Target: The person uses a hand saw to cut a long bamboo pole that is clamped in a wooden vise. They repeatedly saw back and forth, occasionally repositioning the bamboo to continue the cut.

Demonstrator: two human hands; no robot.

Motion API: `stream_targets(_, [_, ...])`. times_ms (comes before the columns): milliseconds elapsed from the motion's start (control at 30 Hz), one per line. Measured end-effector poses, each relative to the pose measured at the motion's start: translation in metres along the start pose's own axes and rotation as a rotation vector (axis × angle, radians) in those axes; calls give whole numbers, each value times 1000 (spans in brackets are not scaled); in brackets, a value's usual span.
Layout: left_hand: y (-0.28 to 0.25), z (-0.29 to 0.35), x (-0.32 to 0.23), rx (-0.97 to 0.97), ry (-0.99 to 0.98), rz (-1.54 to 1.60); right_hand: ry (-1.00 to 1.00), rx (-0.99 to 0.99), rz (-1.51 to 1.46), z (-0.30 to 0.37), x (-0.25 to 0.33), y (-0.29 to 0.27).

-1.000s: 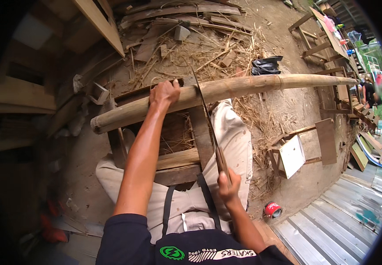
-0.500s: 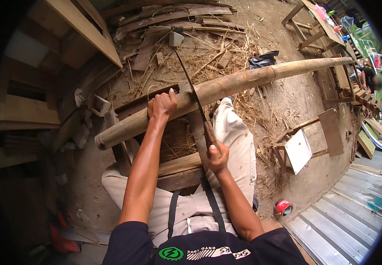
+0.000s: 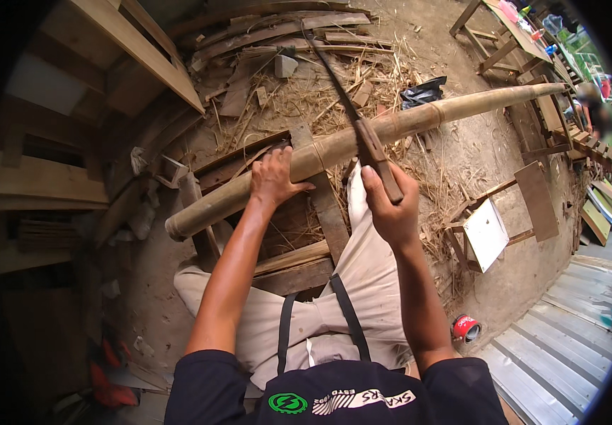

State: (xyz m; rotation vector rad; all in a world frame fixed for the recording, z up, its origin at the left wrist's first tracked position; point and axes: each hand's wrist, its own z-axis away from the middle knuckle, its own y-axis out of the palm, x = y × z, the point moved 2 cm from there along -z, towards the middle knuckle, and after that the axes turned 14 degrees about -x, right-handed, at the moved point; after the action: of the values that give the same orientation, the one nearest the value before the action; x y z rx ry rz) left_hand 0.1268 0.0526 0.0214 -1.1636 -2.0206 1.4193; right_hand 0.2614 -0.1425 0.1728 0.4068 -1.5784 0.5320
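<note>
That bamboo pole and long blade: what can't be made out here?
Head view only:
- Bamboo pole: the part under the left hand is hidden.
- Blade: its edge is too thin to judge.
- Blade handle: its lower end is hidden inside the right hand.
- Far background figure: blurred.

The right hand [image 3: 389, 205] rose from the lower middle of the frame toward the center, carrying the long blade [image 3: 348, 106], whose tip swung up to the top middle, crossing over the bamboo pole [image 3: 461, 110].
</note>
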Motion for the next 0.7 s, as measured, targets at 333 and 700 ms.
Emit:
stream_targets(333, [-15,15,-3,252,-58,186,-2,-145,173,112,-46,-55])
stream_targets(700, [-31,57,-67,106,38,93,-59,-133,232,141,-65,-55])
